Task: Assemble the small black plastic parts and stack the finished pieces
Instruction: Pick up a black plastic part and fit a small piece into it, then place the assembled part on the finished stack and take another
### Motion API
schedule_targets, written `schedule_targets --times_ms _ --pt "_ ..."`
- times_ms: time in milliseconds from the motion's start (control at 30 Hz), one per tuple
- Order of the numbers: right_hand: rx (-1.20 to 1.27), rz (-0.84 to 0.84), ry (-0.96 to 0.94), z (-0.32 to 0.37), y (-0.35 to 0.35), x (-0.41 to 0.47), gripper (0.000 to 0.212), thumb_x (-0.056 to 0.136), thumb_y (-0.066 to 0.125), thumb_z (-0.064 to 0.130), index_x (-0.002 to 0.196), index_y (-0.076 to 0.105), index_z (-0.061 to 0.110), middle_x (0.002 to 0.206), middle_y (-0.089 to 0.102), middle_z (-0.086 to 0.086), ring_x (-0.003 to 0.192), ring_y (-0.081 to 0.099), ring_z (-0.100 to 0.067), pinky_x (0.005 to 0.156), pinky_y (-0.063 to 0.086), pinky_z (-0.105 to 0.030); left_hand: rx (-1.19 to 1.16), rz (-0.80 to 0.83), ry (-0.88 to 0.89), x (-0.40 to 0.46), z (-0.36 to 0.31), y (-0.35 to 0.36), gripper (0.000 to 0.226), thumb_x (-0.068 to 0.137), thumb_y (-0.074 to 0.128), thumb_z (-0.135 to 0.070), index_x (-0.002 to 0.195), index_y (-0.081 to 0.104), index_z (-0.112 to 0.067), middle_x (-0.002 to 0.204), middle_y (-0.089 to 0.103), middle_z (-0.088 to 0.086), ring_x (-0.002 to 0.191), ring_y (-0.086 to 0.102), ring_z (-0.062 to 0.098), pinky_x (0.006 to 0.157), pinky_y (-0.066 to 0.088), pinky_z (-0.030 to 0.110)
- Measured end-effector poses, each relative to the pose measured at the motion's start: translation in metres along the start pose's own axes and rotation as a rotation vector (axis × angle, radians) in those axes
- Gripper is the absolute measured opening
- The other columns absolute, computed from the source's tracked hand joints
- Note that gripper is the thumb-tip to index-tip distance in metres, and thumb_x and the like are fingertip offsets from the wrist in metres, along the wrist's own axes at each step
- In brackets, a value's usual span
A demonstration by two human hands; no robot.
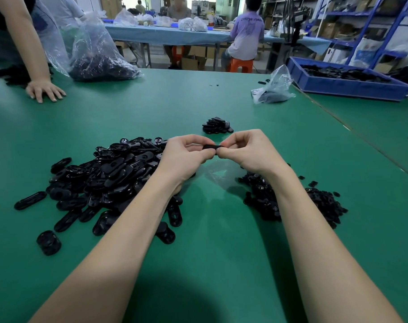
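The table (pixel 198 101) was plain green. Black oval parts (pixel 109 173) lay left of the hands, smaller black pieces (pixel 324 203) right. Beyond, a blue crate (pixel 342 86) and an orange stool (pixel 241 65) stood.

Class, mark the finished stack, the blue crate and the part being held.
finished stack (pixel 216 126), head view, top of pile.
blue crate (pixel 342 85), head view, near side wall.
held part (pixel 210 147), head view, visible middle between both hands.

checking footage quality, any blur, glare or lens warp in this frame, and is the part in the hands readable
Head view: wide-angle warp bows the green table edges and stretches the forearms; background people soft; a head shadow darkens the near table; mild glare on the clear bag. The black part, pinched by left hand and right hand, shows no detail.
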State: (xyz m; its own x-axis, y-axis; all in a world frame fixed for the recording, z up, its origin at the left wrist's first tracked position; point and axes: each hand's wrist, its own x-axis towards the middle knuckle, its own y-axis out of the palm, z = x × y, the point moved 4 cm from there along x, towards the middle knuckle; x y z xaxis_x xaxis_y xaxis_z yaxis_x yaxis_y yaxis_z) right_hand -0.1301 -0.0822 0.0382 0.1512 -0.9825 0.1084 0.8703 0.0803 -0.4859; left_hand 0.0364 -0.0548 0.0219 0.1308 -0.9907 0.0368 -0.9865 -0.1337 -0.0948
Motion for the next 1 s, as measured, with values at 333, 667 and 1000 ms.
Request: schedule_targets --times_ms 333,667,1000 --pt "-0.167 -0.016 -0.216 0.004 0.005 0.002 0.015 0.082 0.079 0.026 0.091 0.072 0.035 0.071 0.072 0.016 0.062 0.061 0.001 0.061 0.048 -0.016 0.011 -0.071 0.003 0.001 0.003 -0.005 0.016 0.081 0.078 -0.014 0.094 0.074 -0.023 0.084 0.078 -0.002 0.076 0.067 0.015 0.086 0.058 0.045" --pt "-0.250 -0.260 0.029 -0.019 -0.009 0.035 0.010 0.082 0.076 0.037 0.088 0.077 0.029 0.090 0.076 0.015 0.089 0.068 -0.006 0.089 0.055 -0.028 0.400 -0.068 0.153 0.008 0.003 -0.010 0.007 0.087 0.073 -0.028 0.093 0.073 -0.025 0.083 0.070 -0.017 0.060 0.056 -0.014 0.063 0.041 0.003" --pt "-0.372 -0.254 0.183 0.003 -0.004 0.123 0.023 0.084 0.069 0.035 0.104 0.077 0.028 0.109 0.073 0.005 0.112 0.062 -0.020 0.105 0.048 -0.044 0.558 0.002 0.207 0.008 0.005 -0.011 0.005 0.087 0.069 -0.028 0.085 0.073 -0.026 0.076 0.068 -0.016 0.062 0.056 -0.011 0.062 0.038 -0.001"
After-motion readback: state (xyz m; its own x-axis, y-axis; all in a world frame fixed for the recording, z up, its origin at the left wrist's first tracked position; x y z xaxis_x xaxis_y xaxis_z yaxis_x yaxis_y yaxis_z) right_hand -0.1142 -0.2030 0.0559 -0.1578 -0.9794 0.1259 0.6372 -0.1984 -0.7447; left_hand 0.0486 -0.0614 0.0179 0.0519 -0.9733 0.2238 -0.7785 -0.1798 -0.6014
